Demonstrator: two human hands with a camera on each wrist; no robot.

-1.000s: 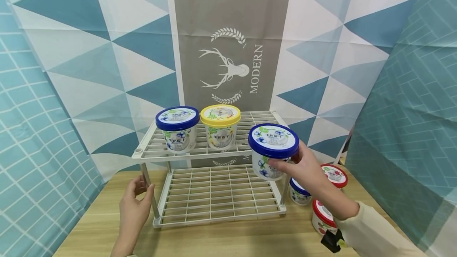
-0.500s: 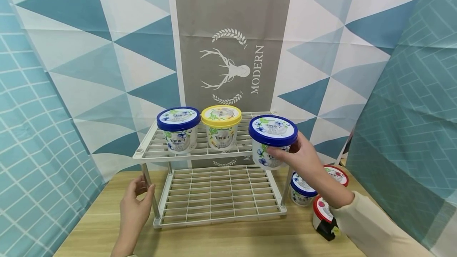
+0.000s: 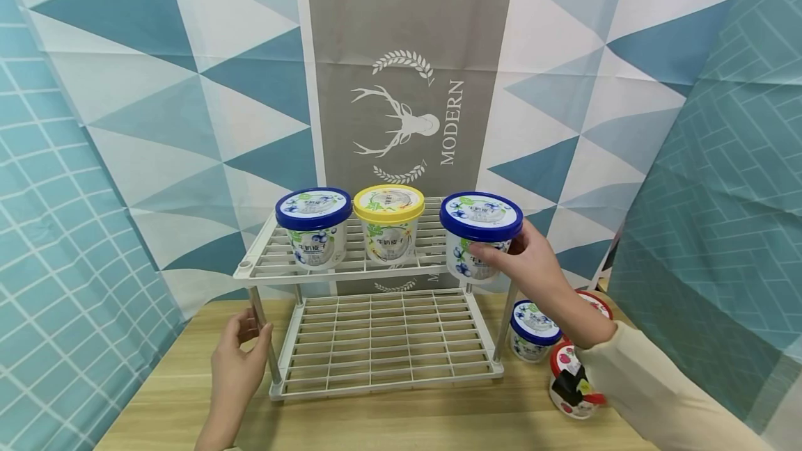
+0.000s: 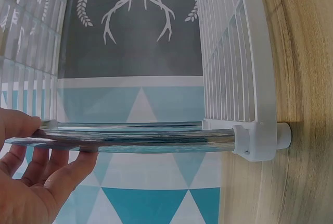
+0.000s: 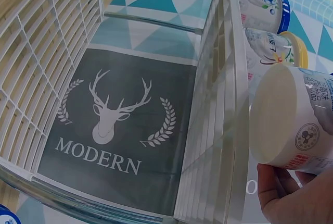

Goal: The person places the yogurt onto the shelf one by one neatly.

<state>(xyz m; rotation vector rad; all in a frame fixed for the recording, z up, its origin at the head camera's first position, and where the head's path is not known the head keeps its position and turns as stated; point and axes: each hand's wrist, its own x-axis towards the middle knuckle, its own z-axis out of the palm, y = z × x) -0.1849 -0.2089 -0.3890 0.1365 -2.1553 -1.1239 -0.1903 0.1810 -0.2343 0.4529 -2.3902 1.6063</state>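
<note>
My right hand [image 3: 541,277] grips a large ice cream tub [image 3: 479,256] with a blue lid and blueberry print, fingers and thumb around its side. The tub is upright at the right front of the rack's upper shelf [image 3: 347,273]; its bare white bottom [image 5: 276,114] shows beside the shelf in the right wrist view. On that shelf stand another blue-lidded tub [image 3: 316,242] and a yellow-lidded tub [image 3: 388,239]. My left hand [image 3: 237,360] holds the rack's front left post [image 4: 145,140], thumb and fingers on either side of it.
Right of the rack, a smaller blue-lidded tub [image 3: 532,339] and a red-lidded tub [image 3: 567,402] stand on the wooden table [image 3: 388,430]. Another red lid [image 3: 596,303] shows partly behind my right forearm. The rack's lower shelf [image 3: 382,339] is a white grid.
My right hand has lifted the blue-lidded tub from below the upper shelf's front edge to about its level. My left hand stays on the post.
</note>
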